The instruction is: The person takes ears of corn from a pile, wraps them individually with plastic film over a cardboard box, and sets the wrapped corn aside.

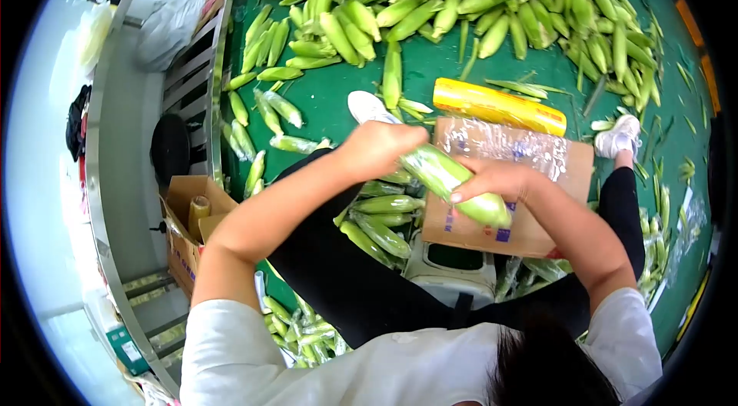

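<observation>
Left hand [384,148] grips one end of corn [446,179], right hand [496,178] its side; slick film [429,163] could let it slip onto cardboard [461,227] beneath the fingers [462,192].

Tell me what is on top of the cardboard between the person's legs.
Clear plastic film lies across the far part of the cardboard. The ear of corn and the right hand hide part of the top; what is beneath them cannot be seen.
</observation>
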Motion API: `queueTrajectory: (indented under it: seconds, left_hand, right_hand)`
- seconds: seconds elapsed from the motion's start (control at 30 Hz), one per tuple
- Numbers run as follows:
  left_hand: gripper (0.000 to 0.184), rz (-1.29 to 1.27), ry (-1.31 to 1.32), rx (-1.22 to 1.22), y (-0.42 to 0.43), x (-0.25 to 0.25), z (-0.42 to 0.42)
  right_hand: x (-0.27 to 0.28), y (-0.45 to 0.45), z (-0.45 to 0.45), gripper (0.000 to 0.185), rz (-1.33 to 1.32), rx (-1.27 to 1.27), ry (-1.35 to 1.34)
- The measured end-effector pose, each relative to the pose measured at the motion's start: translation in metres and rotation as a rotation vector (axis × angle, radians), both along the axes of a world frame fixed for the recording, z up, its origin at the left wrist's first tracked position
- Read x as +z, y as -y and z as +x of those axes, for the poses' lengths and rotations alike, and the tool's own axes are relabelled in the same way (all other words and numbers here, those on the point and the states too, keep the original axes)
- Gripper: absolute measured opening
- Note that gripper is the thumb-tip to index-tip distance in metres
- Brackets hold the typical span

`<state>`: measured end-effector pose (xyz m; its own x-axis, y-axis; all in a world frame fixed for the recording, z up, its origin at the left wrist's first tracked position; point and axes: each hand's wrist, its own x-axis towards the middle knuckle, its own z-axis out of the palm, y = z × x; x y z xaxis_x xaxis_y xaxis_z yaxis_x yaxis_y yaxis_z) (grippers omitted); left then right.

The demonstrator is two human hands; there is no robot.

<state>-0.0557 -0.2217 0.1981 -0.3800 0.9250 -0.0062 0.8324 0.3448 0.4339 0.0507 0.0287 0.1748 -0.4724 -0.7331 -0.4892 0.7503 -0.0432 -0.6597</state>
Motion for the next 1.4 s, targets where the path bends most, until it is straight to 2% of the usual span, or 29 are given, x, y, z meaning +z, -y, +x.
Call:
queueTrajectory:
  seconds: [0.07, 0.1, 0.13, 0.17, 0.2, 0.23, 0.27, 0.33, 0.43, 0.47, 0.53, 0.57, 0.6, 0.63, 0.67, 0.7, 0.73, 0.77, 0.8, 0.87, 0.93, 1.0, 1.07, 1.1, 1.2, 1.23, 1.27, 1.33, 1.4]
  left_hand:
    - [0.030, -0.177, 0.064, 0.232, 0.053, 0.001, -0.029]
    - [0.024, -0.057, 0.177, 0.300, 0.094, -0.020, -0.047]
    - [0.019, 0.064, 0.293, 0.363, 0.136, -0.040, -0.063]
    - [0.016, -0.125, 0.621, 0.675, 0.167, -0.031, -0.072]
    - [0.013, -0.321, 0.945, 0.982, 0.198, -0.020, -0.074]
    - [0.013, -0.136, 1.099, 1.266, 0.239, -0.033, -0.064]
    - [0.012, -0.117, 1.122, 1.446, 0.278, -0.040, -0.047]
    - [0.011, -0.098, 0.977, 1.639, 0.346, -0.061, 0.009]
    - [0.036, -0.752, 0.536, 1.282, 0.471, -0.105, 0.102]
    - [0.045, -0.848, 0.386, 1.206, 0.497, -0.111, 0.114]
    - [0.052, -0.724, 0.083, 1.263, 0.499, -0.119, 0.090]
    - [0.056, -0.648, -0.057, 1.279, 0.494, -0.128, 0.077]
    - [0.059, -0.563, -0.187, 1.283, 0.483, -0.141, 0.059]
    - [0.067, -0.816, -0.097, 0.959, 0.415, -0.111, 0.014]
    - [0.076, -0.959, -0.012, 0.609, 0.336, -0.077, -0.035]
    - [0.083, -0.466, -0.313, 0.515, 0.218, -0.035, -0.065]
    - [0.083, -0.232, -0.401, 0.302, 0.135, -0.017, -0.091]
    - [0.080, -0.196, -0.363, 0.108, 0.067, -0.008, -0.093]
    - [0.078, -0.169, -0.326, -0.081, 0.018, -0.003, -0.085]
    - [0.073, -0.136, -0.046, -0.254, -0.037, -0.035, -0.075]
    - [0.067, -0.150, 0.088, -0.230, -0.085, -0.060, -0.049]
    - [0.063, -0.026, 0.071, -0.104, -0.123, -0.080, -0.010]
    - [0.061, 0.075, 0.039, 0.009, -0.157, -0.108, 0.019]
    - [0.065, -0.029, 0.061, 0.056, -0.171, -0.111, 0.028]
    - [0.070, -0.115, -0.030, 0.090, -0.181, -0.138, 0.042]
    - [0.074, -0.182, -0.070, 0.079, -0.178, -0.138, 0.043]
    - [0.074, -0.198, -0.072, 0.066, -0.177, -0.138, 0.043]
    - [0.073, -0.235, -0.065, 0.038, -0.175, -0.137, 0.049]
    - [0.070, -0.234, -0.102, 0.054, -0.183, -0.139, 0.049]
  right_hand:
    - [-0.010, 0.028, -0.040, 0.092, 0.472, 0.039, -0.925]
    - [-0.010, 0.050, -0.056, 0.091, 0.834, -0.052, -1.241]
    - [-0.022, 0.058, -0.085, 0.083, 1.010, 0.071, -1.471]
    - [-0.053, 0.056, -0.122, 0.073, 1.020, 0.156, -1.679]
    - [-0.108, 0.056, -0.163, 0.067, 0.953, -0.076, -1.568]
    - [-0.160, 0.065, -0.203, 0.060, 0.929, -0.543, -1.403]
    - [-0.170, 0.070, -0.232, 0.059, 1.179, -0.420, -0.951]
    - [-0.256, 0.104, -0.272, 0.077, 1.316, -0.465, -0.649]
    - [-0.291, 0.154, -0.289, 0.090, 1.290, -0.453, -0.201]
    - [-0.293, 0.156, -0.288, 0.092, 1.233, -0.453, -0.152]
    - [-0.306, 0.162, -0.285, 0.080, 1.096, -0.558, -0.166]
    - [-0.302, 0.164, -0.275, 0.067, 0.858, -0.748, -0.076]
    - [-0.317, 0.174, -0.267, 0.058, 0.347, -0.956, 0.181]
    - [-0.270, 0.159, -0.241, 0.051, 0.089, -0.874, 0.360]
    - [-0.218, 0.140, -0.211, 0.048, 0.053, -0.771, 0.251]
    - [-0.173, 0.126, -0.178, 0.056, 0.219, -0.754, 0.038]
    - [-0.168, 0.117, -0.145, 0.073, 0.310, -0.709, -0.187]
    - [-0.142, 0.103, -0.108, 0.080, 0.777, -0.616, -0.724]
    - [-0.100, 0.081, -0.076, 0.075, 0.727, -0.554, -0.701]
    - [-0.080, 0.035, -0.012, 0.070, 0.346, -0.708, -0.476]
    - [-0.083, -0.030, 0.061, 0.060, 0.484, -1.108, -0.160]
    - [-0.075, -0.082, 0.111, 0.048, 1.297, -1.229, -0.140]
    - [-0.115, -0.099, 0.128, 0.039, 1.780, -1.002, -0.347]
    - [-0.139, -0.104, 0.132, 0.036, 2.000, -0.860, -0.451]
    - [-0.182, -0.120, 0.146, 0.031, 1.409, -1.061, -0.300]
    - [-0.180, -0.125, 0.159, 0.026, 0.943, -1.359, -0.124]
    - [-0.136, -0.127, 0.164, 0.020, 0.553, -1.521, 0.053]
    - [-0.111, -0.119, 0.145, 0.016, 0.569, -1.657, -0.167]
    - [-0.116, -0.114, 0.103, 0.028, 0.951, -1.379, -0.746]
